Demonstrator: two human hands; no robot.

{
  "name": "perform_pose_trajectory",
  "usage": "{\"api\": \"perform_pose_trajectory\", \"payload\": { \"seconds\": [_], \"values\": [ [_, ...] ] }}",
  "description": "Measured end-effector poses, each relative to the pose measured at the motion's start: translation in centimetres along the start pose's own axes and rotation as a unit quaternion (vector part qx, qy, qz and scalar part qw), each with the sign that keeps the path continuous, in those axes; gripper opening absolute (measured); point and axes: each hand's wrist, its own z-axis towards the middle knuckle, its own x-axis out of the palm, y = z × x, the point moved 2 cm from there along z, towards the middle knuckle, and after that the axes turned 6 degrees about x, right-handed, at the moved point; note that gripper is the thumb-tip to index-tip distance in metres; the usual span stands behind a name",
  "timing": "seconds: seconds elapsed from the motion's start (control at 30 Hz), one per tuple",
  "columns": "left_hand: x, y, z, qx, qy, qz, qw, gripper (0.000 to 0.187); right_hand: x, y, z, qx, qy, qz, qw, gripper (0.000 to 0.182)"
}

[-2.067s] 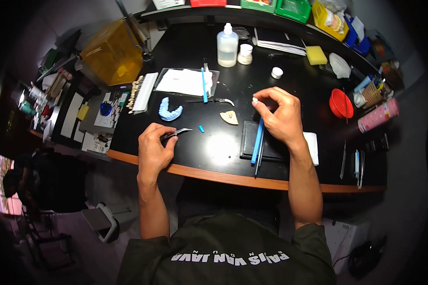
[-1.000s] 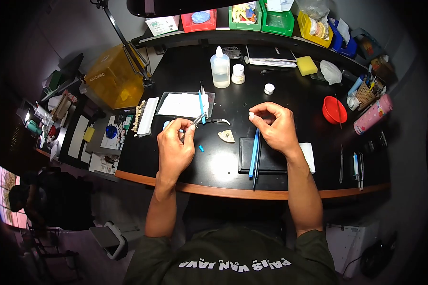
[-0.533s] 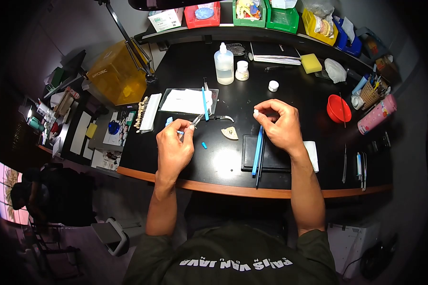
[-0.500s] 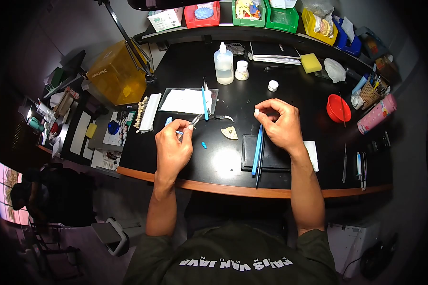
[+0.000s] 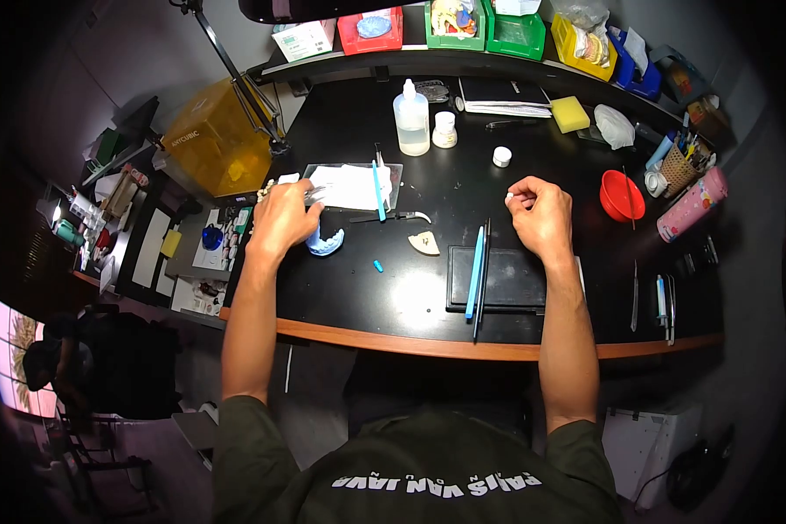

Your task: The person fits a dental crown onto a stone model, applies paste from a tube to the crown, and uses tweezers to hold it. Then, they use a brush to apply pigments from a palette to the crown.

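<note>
My left hand (image 5: 283, 216) is shut on metal tweezers (image 5: 316, 192) and reaches over the strip of artificial teeth (image 5: 265, 187) at the left of the black desk (image 5: 393, 301). A blue dental mould (image 5: 327, 244) lies just right of that hand. My right hand (image 5: 541, 214) pinches a small white piece (image 5: 509, 198) between thumb and forefinger, above the black slab (image 5: 508, 278). A blue-handled tool (image 5: 474, 272) and a dark tool lie across that slab. A tan wedge-shaped piece (image 5: 425, 243) and a small blue bit (image 5: 377, 265) lie between my hands.
A glass plate with white paper (image 5: 349, 185) and a blue tool (image 5: 377, 189) lies behind. A clear bottle (image 5: 410, 117), a small jar (image 5: 444, 129), a yellow sponge (image 5: 570, 114), a red bowl (image 5: 622, 195) and a pink bottle (image 5: 693, 204) stand further back. A yellow box (image 5: 206, 149) stands at the left.
My left hand has swung left with the tweezers, from the desk's middle to the tooth strip, uncovering the blue mould. My right hand has shifted slightly right, still pinching the white piece.
</note>
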Motion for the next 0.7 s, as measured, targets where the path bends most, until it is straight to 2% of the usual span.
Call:
{"api": "perform_pose_trajectory", "payload": {
  "seconds": [0.03,0.17,0.27,0.4,0.57,0.67,0.7],
  "values": [
    [0.2,0.2,0.7,0.050,-0.001,0.027,0.998,0.042,0.1,0.0,0.0,-0.003,0.002,0.005,1.000,0.009],
    [-0.7,-0.7,2.3,0.084,0.085,0.101,0.988,0.041,0.1,0.0,0.0,0.000,0.007,0.011,1.000,0.011],
    [-1.2,-0.5,2.8,0.062,0.069,0.065,0.994,0.036,0.1,-0.3,0.3,-0.003,0.003,0.005,1.000,0.012],
    [-1.6,-0.4,3.2,0.042,-0.015,0.001,0.999,0.030,0.0,-1.6,0.8,0.004,-0.019,0.003,1.000,0.010],
    [-1.4,-3.5,4.0,0.010,-0.022,-0.125,0.992,0.034,-0.3,-4.0,1.4,0.113,0.065,-0.068,0.989,0.017],
    [-0.6,-4.9,4.3,0.012,-0.043,-0.176,0.983,0.034,0.4,-5.4,1.7,0.101,0.088,-0.091,0.987,0.018],
    [-0.7,-5.4,4.1,0.011,-0.054,-0.190,0.980,0.033,0.0,-4.8,1.6,0.133,0.104,-0.084,0.982,0.014]
  ]
}}
